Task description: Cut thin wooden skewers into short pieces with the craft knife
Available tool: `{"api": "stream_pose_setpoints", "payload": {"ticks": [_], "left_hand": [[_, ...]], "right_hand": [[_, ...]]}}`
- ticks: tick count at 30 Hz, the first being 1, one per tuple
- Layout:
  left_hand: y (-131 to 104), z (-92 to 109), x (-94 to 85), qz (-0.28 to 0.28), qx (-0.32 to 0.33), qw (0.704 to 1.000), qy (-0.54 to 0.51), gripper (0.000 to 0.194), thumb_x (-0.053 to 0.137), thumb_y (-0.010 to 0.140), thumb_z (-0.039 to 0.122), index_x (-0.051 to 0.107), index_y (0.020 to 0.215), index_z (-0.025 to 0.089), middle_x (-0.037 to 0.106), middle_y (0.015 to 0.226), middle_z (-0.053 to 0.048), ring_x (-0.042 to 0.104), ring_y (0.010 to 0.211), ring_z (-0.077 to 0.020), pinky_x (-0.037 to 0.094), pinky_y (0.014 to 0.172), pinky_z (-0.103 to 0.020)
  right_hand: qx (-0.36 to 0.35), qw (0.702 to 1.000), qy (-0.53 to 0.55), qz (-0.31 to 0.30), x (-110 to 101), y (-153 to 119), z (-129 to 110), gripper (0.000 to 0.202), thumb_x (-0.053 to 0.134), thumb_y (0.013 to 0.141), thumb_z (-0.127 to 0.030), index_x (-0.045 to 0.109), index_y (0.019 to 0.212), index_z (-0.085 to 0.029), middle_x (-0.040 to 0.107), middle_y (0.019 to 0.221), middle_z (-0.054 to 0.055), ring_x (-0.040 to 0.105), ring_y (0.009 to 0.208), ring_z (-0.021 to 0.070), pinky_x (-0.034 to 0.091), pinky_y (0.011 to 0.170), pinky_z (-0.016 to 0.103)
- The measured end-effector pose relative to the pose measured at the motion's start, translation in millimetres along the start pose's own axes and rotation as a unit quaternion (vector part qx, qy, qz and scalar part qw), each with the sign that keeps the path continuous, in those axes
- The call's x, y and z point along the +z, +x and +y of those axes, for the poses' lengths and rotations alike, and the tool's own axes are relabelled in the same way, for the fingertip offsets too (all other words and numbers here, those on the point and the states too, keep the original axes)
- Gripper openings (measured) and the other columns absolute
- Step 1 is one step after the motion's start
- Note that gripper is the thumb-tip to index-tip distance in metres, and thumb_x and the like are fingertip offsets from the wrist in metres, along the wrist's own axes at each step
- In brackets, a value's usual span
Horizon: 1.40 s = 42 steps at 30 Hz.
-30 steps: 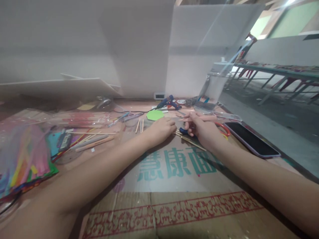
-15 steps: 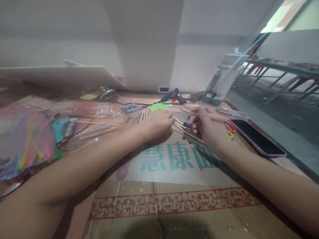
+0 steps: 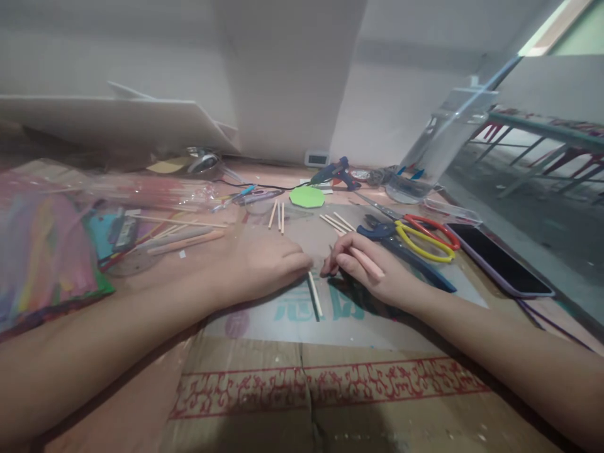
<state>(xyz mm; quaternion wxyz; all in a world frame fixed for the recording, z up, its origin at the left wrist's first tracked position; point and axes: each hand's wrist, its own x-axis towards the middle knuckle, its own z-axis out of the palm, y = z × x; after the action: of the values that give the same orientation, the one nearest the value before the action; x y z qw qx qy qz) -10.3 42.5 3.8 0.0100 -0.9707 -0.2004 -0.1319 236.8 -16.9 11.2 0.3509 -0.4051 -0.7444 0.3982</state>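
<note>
My left hand (image 3: 264,267) is closed, its fingertips pinching the upper end of a short wooden stick (image 3: 315,297) that slants down over the white sheet (image 3: 255,324). A short gap to the right, my right hand (image 3: 372,270) curls around a slim salmon-coloured pen-like tool (image 3: 362,259); its exact kind is unclear. Several cut wooden sticks (image 3: 333,221) lie just beyond the right hand. A few similar sticks (image 3: 282,217) rest behind the left hand, near a green paper polygon (image 3: 306,196). Dark blue cutting pliers (image 3: 425,269) are beside the right wrist.
Scissors (image 3: 427,240) with red and yellow handles lie at the right, near a phone (image 3: 500,259). A glue gun (image 3: 337,171), a small digital display (image 3: 316,158) and a clear container (image 3: 429,151) stand behind. Colourful strips in plastic (image 3: 51,251) cover the left side.
Both hands have come nearer to me, the left also shifting left. A wooden stick now shows in the left fingers. The right hand still holds the pen-like tool, and the pliers are uncovered.
</note>
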Motion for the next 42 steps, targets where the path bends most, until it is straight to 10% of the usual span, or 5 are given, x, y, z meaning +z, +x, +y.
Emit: {"api": "stream_pose_setpoints", "payload": {"ticks": [5,11,28,35,42], "left_hand": [[-3,14,0.0,0.012,-0.033,0.997,-0.062,0.029,0.050,0.102,0.034,0.064,0.124,0.020,0.070,0.116,-0.010,0.065,0.109,-0.0225,0.051,0.095,-0.035],[-13,36,-4.8,-0.031,-0.148,0.981,-0.123,0.098,0.072,0.076,0.071,0.040,0.150,0.016,0.052,0.148,-0.019,0.050,0.135,-0.0392,0.042,0.110,-0.055],[-10,52,2.0,-0.015,-0.150,0.979,-0.140,0.098,0.077,0.077,0.058,0.032,0.154,0.019,0.055,0.144,-0.015,0.051,0.132,-0.0353,0.040,0.112,-0.050],[-17,48,3.9,-0.018,-0.162,0.976,-0.148,0.107,0.071,0.078,0.072,0.023,0.159,0.021,0.047,0.153,-0.016,0.046,0.138,-0.0386,0.041,0.111,-0.053],[-18,36,-2.7,0.037,-0.039,0.993,-0.100,0.036,0.058,0.099,0.050,0.067,0.118,0.021,0.068,0.116,-0.008,0.064,0.105,-0.0265,0.050,0.090,-0.041]], "right_hand": [[-0.016,0.994,-0.105,-0.014,0,-4,-3,0.010,0.057,0.100,-0.033,0.058,0.097,-0.023,0.073,0.097,0.007,0.069,0.089,0.0211,0.053,0.081,0.036],[-0.047,0.987,-0.147,-0.035,-2,-6,-3,0.007,0.059,0.098,-0.029,0.063,0.103,-0.025,0.075,0.101,0.008,0.070,0.093,0.0235,0.054,0.082,0.038],[-0.060,0.996,-0.060,-0.021,1,-11,-5,0.026,0.047,0.106,-0.042,0.065,0.118,-0.029,0.076,0.102,0.006,0.073,0.093,0.0221,0.056,0.086,0.039],[0.047,0.988,0.064,0.132,-3,-10,-5,0.031,0.048,0.105,-0.042,0.075,0.100,-0.028,0.071,0.074,0.003,0.069,0.071,0.0197,0.057,0.067,0.034],[0.078,0.991,-0.016,0.109,0,-2,-9,0.011,0.060,0.093,-0.015,0.059,0.086,-0.024,0.073,0.073,0.000,0.070,0.068,0.0141,0.055,0.061,0.025]]}}
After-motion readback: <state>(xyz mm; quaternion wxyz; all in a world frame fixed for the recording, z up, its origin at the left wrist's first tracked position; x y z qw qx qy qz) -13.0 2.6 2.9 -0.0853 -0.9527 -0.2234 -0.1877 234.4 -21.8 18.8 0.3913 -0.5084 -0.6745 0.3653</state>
